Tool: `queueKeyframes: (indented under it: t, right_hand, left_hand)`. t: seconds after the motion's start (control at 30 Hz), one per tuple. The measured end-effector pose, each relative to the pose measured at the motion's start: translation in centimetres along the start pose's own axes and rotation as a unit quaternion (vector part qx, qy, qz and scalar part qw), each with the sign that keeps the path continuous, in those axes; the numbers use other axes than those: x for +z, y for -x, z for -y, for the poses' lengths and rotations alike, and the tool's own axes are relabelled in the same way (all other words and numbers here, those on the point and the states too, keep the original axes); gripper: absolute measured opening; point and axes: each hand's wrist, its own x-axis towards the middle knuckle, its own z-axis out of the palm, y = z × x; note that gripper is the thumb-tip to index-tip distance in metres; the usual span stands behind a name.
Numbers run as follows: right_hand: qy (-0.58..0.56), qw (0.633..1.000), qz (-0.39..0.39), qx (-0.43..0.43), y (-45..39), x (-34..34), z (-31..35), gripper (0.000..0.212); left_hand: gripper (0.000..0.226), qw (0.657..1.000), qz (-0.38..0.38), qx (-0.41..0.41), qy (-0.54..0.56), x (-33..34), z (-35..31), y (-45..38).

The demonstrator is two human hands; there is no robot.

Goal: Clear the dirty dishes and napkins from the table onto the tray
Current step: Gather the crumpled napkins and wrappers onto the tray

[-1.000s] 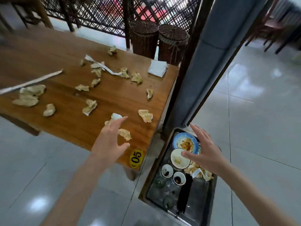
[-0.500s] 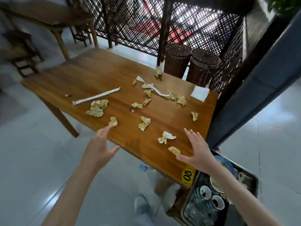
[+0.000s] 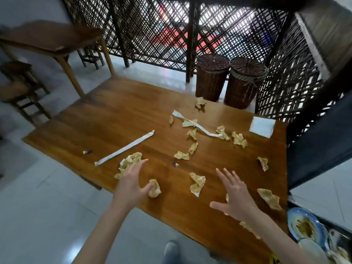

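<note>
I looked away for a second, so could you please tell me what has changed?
Both hands moved from beside the tray out over the wooden table: left hand reaches the crumpled yellowish napkins, right hand hovers open. Nothing is gripped yet; napkins lie unmoved.

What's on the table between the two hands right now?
In the head view, one crumpled napkin lies on the table between the left hand and the right hand; otherwise bare wood.
</note>
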Motion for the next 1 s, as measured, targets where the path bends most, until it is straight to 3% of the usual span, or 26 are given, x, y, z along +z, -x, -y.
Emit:
queueKeyframes:
  t: [0.33, 0.67, 0.87, 1.0]
  right_hand:
    - [0.013, 0.997, 0.064, 0.036, -8.7, 5.8, 4.3, 0.107]
    - [-0.002, 0.991, 0.011, 0.131, -9.9, 8.3, 6.8, 0.105]
    - [0.012, 0.980, 0.025, 0.196, -9.4, 10.3, 7.1, 0.100]
    - [-0.011, 0.977, 0.020, 0.214, -8.8, 11.7, 6.8, 0.092]
  left_hand:
    - [0.087, 0.995, 0.035, 0.026, -0.091, 2.4, 8.0, -8.1]
    - [0.090, 0.984, 0.081, 0.091, -0.128, 3.7, 10.9, -12.7]
    - [0.107, 0.977, 0.162, 0.014, -0.138, 4.3, 13.0, -13.3]
    - [0.090, 0.981, 0.168, 0.011, -0.100, 5.8, 14.4, -13.1]
